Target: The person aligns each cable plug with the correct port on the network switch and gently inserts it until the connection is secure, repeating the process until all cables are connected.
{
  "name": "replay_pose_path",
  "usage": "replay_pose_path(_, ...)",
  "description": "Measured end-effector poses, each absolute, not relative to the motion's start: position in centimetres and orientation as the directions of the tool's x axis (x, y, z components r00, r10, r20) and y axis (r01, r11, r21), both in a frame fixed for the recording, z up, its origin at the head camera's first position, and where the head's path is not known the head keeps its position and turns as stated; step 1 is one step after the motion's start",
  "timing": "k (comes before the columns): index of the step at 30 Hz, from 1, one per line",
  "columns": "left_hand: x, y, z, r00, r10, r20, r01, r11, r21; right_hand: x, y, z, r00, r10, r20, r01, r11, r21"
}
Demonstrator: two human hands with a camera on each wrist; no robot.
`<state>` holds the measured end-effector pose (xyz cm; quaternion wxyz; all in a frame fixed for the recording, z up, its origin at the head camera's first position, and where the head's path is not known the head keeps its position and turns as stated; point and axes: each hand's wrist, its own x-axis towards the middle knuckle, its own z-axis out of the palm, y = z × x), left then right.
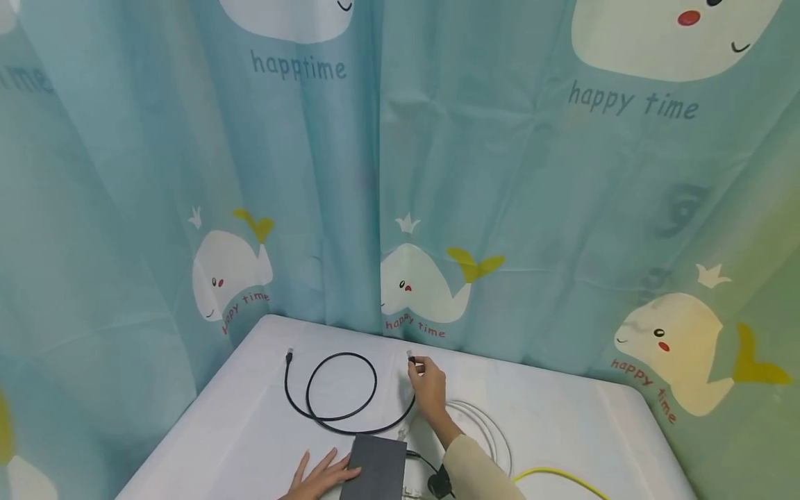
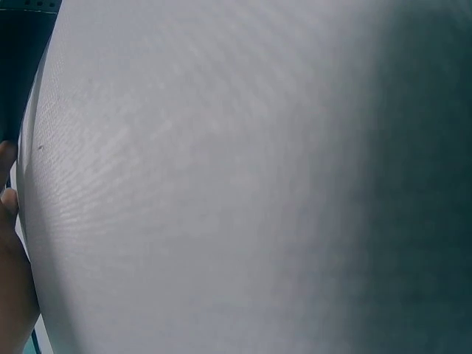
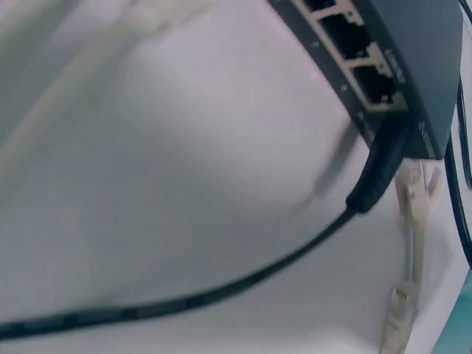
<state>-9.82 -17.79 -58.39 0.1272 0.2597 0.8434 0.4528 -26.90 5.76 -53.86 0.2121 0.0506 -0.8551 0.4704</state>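
Observation:
Near the back of the white table, my right hand pinches one end of a black network cable between thumb and fingertips. Its clear plug points up past the fingers. The cable lies in a loop, its other plug loose at the back left. My left hand has its fingers spread, touching the left side of a dark grey network switch. In the right wrist view, the switch shows a row of ports, with a black power plug at the end of the row.
A white cable lies coiled to the right of my right forearm, and a yellow cable runs along the front right. Pale plugs lie beside the switch. A blue curtain hangs behind the white table.

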Motion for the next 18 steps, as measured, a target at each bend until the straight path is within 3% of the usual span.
replay_pose_path(9,-9.8,-17.9,-58.4,-0.840,0.542,0.018,0.321,0.469,0.823,-26.6,6.8,-53.2,-0.848,0.042,0.528,-0.413,0.572,-0.708)
replay_pose_path(18,-10.2,-17.9,-58.7,-0.837,0.547,0.026,0.350,0.498,0.793,-25.9,8.0,-53.7,-0.873,0.055,0.485,-0.360,0.600,-0.715)
